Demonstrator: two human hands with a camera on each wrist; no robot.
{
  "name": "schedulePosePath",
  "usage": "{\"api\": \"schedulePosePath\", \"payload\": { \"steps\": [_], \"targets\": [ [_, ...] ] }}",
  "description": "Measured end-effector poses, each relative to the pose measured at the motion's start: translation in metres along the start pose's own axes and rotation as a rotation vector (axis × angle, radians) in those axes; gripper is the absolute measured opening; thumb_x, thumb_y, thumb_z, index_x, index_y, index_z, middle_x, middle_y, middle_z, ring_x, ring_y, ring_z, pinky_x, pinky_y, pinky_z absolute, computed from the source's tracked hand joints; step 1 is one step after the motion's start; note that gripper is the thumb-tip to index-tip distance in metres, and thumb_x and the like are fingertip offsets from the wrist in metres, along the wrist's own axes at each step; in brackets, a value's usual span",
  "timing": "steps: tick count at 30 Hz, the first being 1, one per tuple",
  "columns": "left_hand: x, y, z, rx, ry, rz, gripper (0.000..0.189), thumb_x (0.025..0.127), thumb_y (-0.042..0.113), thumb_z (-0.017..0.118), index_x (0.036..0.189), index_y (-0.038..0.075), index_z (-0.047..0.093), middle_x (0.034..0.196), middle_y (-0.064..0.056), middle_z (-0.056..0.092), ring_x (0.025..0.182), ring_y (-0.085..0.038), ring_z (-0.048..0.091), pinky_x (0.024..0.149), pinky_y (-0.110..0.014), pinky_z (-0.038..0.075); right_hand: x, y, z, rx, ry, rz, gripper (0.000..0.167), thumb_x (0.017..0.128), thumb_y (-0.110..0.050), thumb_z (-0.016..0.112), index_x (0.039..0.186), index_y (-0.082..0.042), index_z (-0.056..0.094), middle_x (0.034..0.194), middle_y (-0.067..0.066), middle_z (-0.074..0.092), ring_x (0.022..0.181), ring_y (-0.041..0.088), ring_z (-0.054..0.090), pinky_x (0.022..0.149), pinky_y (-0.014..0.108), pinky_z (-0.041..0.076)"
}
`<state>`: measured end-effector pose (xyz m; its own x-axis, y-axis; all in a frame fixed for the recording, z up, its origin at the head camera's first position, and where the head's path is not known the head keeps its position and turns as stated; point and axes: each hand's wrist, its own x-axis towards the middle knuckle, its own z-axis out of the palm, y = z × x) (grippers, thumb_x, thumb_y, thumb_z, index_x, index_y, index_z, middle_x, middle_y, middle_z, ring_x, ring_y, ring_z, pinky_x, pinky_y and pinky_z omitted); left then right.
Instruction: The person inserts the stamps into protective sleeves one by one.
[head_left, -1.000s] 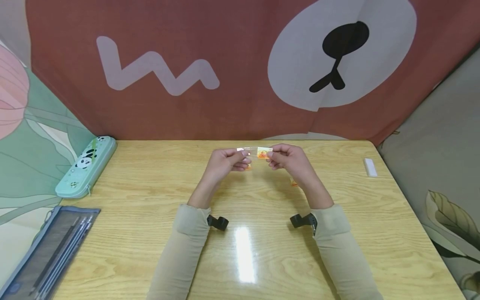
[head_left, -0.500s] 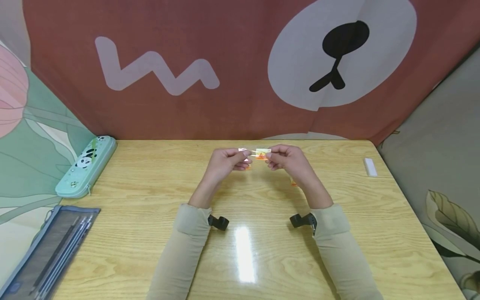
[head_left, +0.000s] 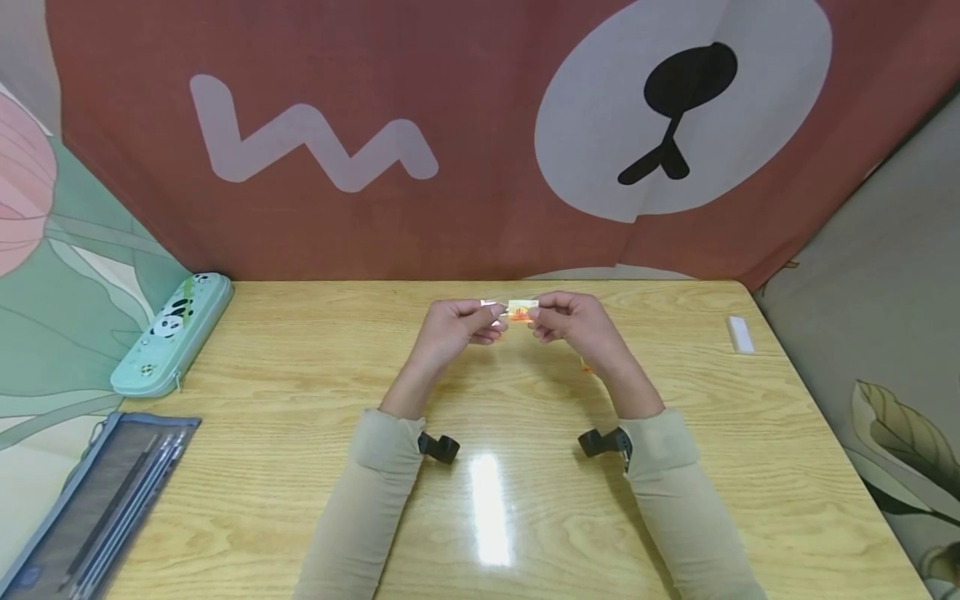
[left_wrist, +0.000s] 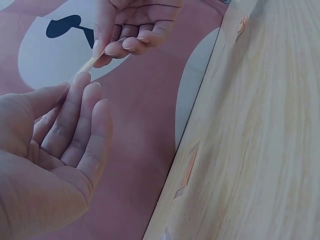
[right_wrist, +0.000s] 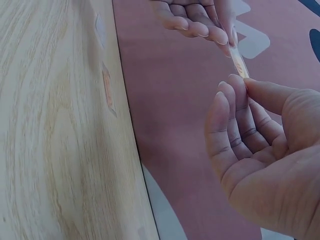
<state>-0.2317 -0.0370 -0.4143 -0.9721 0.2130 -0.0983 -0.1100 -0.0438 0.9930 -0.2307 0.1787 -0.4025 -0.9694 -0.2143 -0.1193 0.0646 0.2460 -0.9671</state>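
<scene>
Fingertips of both hands pinch a small clear plastic wrapper [head_left: 522,311] with an orange-and-yellow printed part, raised near the table's far edge. My right hand [head_left: 581,325] grips the printed end between thumb and index finger. Thumb and fingers of my left hand [head_left: 461,325] hold the opposite, clear end. The right wrist view shows the wrapper [right_wrist: 240,65] nearly edge-on, stretched from one hand to the other. Beneath the hands, an orange piece with clear ends [left_wrist: 188,167] lies on the table. Another orange piece [head_left: 587,365] is partly hidden by my right wrist.
A white eraser-like block [head_left: 741,335] lies at the right of the wooden table [head_left: 300,467]. On the left are a mint panda pencil case [head_left: 172,333] and a dark mesh pouch [head_left: 112,508] of pencils. A printed cloth [head_left: 450,233] hangs behind the far edge.
Both hands have drawn slightly closer together, and the printed end has shifted a little left. Less of the clear part shows between the fingers. The grips stay the same.
</scene>
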Motion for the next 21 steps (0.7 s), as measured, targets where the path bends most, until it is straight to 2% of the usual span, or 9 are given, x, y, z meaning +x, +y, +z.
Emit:
{"api": "schedulePosePath", "payload": {
  "steps": [3,7,12,16,21],
  "targets": [
    [-0.0004,-0.0007,0.0007,0.016,-0.001,0.007,0.026,0.094,0.02,0.074,0.1,-0.005,0.077,0.081,-0.006,0.078,0.084,-0.033,0.076,0.087,-0.053,0.06,-0.0006,0.0002,0.0011,-0.002,-0.004,-0.001,0.029,0.101,-0.016,0.064,0.122,0.004,0.065,0.092,0.001,0.071,0.078,0.011,0.069,0.077,0.033,0.063],
    [-0.0007,-0.0016,0.0014,0.04,-0.008,0.002,0.032,0.095,0.021,0.073,0.103,-0.01,0.074,0.084,-0.01,0.079,0.075,-0.018,0.076,0.08,-0.042,0.064,-0.0004,0.0012,0.0024,-0.012,-0.016,-0.007,0.029,0.101,-0.017,0.063,0.12,0.005,0.065,0.099,0.014,0.071,0.078,0.012,0.069,0.077,0.032,0.063],
    [-0.0016,-0.0009,0.0022,0.052,-0.014,-0.013,0.035,0.097,0.021,0.071,0.107,-0.012,0.072,0.089,-0.016,0.079,0.075,-0.016,0.075,0.079,-0.039,0.064,0.0,0.0011,0.0033,-0.013,-0.026,-0.012,0.029,0.101,-0.017,0.063,0.118,0.006,0.066,0.108,0.029,0.068,0.078,0.012,0.069,0.075,0.03,0.062],
    [-0.0018,-0.0011,0.0024,0.047,-0.004,-0.02,0.028,0.097,0.02,0.071,0.107,-0.006,0.075,0.091,-0.016,0.079,0.075,-0.017,0.076,0.085,-0.046,0.062,-0.0007,0.0003,0.0014,-0.026,-0.026,-0.011,0.032,0.101,-0.019,0.063,0.123,0.004,0.065,0.111,0.028,0.069,0.079,0.012,0.069,0.078,0.033,0.063],
    [-0.0015,-0.0014,0.0016,0.035,0.008,-0.018,0.025,0.097,0.019,0.071,0.11,-0.002,0.076,0.089,-0.014,0.079,0.072,-0.014,0.075,0.087,-0.051,0.061,-0.0013,0.0011,-0.0034,-0.035,0.0,0.001,0.033,0.101,-0.024,0.063,0.124,-0.001,0.067,0.105,0.015,0.072,0.081,0.013,0.069,0.08,0.035,0.063]
  ]
}}
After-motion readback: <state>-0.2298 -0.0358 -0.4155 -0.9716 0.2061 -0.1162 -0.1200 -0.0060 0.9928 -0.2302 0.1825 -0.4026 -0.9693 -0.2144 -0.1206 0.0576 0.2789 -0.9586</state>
